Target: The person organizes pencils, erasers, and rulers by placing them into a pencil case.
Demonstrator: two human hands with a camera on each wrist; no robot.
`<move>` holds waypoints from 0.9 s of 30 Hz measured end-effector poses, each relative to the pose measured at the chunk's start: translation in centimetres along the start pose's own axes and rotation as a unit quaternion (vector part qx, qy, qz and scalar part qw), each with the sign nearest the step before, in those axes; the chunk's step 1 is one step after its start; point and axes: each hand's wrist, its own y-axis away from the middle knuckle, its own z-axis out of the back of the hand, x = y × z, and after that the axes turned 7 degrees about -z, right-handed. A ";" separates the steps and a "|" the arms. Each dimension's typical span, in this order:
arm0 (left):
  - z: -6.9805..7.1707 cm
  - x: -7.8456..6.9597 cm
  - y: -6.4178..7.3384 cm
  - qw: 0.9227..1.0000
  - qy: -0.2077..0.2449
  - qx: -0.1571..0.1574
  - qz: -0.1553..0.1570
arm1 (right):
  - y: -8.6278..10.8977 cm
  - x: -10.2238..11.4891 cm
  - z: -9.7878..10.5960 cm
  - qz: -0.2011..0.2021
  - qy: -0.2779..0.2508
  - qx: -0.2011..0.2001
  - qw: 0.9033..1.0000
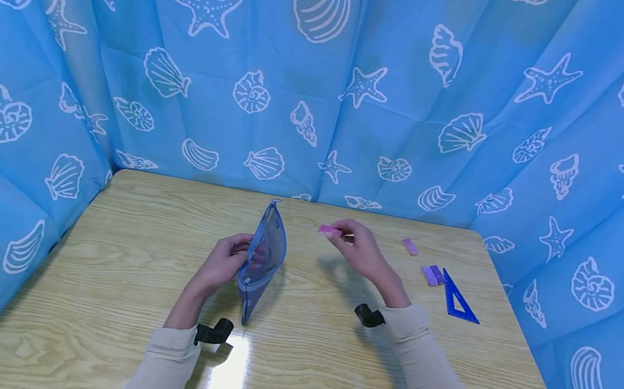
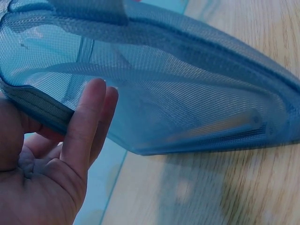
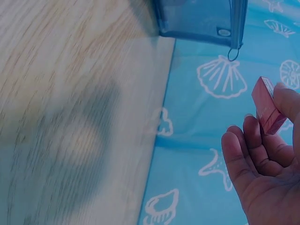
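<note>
- Closest to me, over the near part of the wood-grain worktop (image 1: 120, 301), reach my beige sleeves (image 1: 165, 364), with a black wrist camera (image 1: 213, 331) at each cuff.
- My left hand (image 1: 223, 261) pinches the left rim of a blue mesh zip pouch (image 1: 275, 235); in the left wrist view, two of my fingers extend fairly straight past that rim, at the mouth.
- The pouch stands up on the worktop, left of its middle, mouth gaping, its length running toward the far edge, with a zip pull (image 1: 275, 200) at the far end.
- Near the right edge, a blue set square (image 1: 462, 315) lies flat, its narrow tip toward the far edge.
- Just beside that tip, two purple blocks (image 1: 429, 275) lie side by side.
- Farther back, toward the far right corner, rests a lone pink block (image 1: 410, 247).
- My right hand (image 1: 361, 251) is raised between the pouch and that block, near the far edge, thumb and fingertips grasping a small pink block (image 1: 326, 229), apart from the pouch.
- Past the far edge, and along both sides, hangs a blue curtain (image 1: 304, 59) printed with white shells and starfish.
</note>
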 end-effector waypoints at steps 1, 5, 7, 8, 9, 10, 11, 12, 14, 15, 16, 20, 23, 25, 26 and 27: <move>0.0 0.0 0.0 1.000 -0.002 0.000 0.000 | 0.0 0.2 -0.1 0.002 -0.001 0.002 1.000; 0.0 0.0 0.0 1.000 -0.002 0.000 -0.001 | 0.0 0.8 -0.6 0.003 -0.002 0.011 1.000; 0.1 0.0 0.0 1.000 0.000 -0.001 0.000 | -0.1 1.1 -0.8 0.001 -0.001 0.014 1.000; 0.1 0.0 0.0 1.000 0.000 -0.002 0.000 | -0.1 1.2 -0.9 0.001 0.000 0.017 1.000; 0.1 0.0 0.0 1.000 -0.001 -0.002 0.001 | -0.1 1.3 -1.0 0.002 -0.001 0.018 1.000; 0.0 0.0 0.0 1.000 -0.001 -0.003 0.002 | -0.1 1.4 -1.1 0.002 -0.002 0.020 1.000; 0.0 -0.1 0.0 1.000 -0.001 -0.002 0.002 | -0.1 1.5 -1.2 0.002 -0.002 0.022 1.000; 0.0 -0.1 0.0 1.000 -0.002 -0.004 0.005 | -0.1 1.6 -1.4 0.005 -0.003 0.025 1.000; 0.0 -0.2 0.0 1.000 -0.004 -0.005 0.005 | -0.2 1.7 -1.6 0.008 -0.006 0.028 1.000; 0.0 -0.2 0.0 1.000 -0.004 -0.005 0.005 | -0.2 1.8 -1.7 0.009 -0.008 0.029 0.999; -0.1 -0.3 0.0 1.000 -0.004 -0.006 0.006 | -0.3 1.9 -1.8 0.010 -0.008 0.030 0.999; -0.1 -0.3 0.0 1.000 0.002 -0.008 0.004 | -0.3 2.3 -2.2 0.016 -0.008 0.033 0.999; -0.2 -0.2 0.0 1.000 0.007 -0.008 0.001 | -0.4 2.6 -2.4 0.014 -0.006 0.035 0.999; -0.2 -0.2 0.0 1.000 0.009 -0.009 0.001 | -0.5 2.7 -2.5 0.013 -0.004 0.037 0.999; -0.2 -0.1 0.0 1.000 0.008 -0.009 0.001 | -0.5 2.8 -2.6 0.013 -0.003 0.038 0.999; -0.1 -0.1 0.0 1.000 0.007 -0.009 0.001 | -0.6 2.9 -2.7 0.013 -0.002 0.039 0.999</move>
